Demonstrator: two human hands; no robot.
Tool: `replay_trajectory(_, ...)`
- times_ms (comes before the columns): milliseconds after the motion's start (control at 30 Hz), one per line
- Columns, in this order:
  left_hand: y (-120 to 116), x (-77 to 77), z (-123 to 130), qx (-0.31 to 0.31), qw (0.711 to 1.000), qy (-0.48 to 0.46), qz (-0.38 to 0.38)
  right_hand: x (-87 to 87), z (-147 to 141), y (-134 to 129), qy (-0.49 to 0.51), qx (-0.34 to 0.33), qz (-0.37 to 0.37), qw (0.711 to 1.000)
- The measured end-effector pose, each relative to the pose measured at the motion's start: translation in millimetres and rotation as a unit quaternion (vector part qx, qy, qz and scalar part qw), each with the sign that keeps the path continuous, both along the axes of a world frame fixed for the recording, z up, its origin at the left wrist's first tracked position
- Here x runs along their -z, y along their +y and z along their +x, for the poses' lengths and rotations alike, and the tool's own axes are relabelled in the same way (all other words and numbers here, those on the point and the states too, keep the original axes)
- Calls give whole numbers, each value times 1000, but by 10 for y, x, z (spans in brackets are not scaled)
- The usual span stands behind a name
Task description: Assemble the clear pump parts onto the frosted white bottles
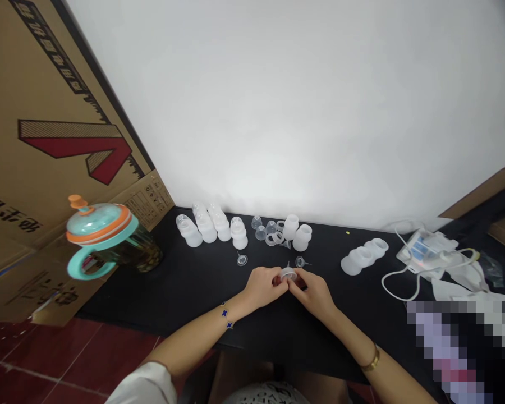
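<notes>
My left hand [266,287] and my right hand [312,290] meet over the near middle of the table. Their fingertips pinch opposite sides of a small translucent bottle ring [288,273], with a thin clear stem rising from its centre. Just beyond lies a clear disc with a thin stem [301,262], and another stemmed disc [242,259] rests to the left. Behind my hands stand two white open bottles [302,238]. Clear domed caps [261,232] and several loose rings [271,239] lie beside them.
Several capped white bottles [208,229] stand at the back left, near a large teal-lidded jug [126,241] and a cardboard box [59,140]. More white open bottles [362,257] are to the right. White cables and a power strip [429,252] occupy the black table's [185,308] right end.
</notes>
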State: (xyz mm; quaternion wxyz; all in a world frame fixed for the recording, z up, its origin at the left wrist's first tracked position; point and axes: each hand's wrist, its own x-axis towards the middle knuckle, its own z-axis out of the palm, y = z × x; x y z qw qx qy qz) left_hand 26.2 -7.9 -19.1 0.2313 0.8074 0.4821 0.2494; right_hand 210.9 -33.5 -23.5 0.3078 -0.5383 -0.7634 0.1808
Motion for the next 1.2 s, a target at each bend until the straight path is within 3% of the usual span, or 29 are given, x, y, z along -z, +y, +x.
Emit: replay_trajectory(1200,-8,-40,10,-15,998,52,-19,55,-3,8,-21,5,19,1000)
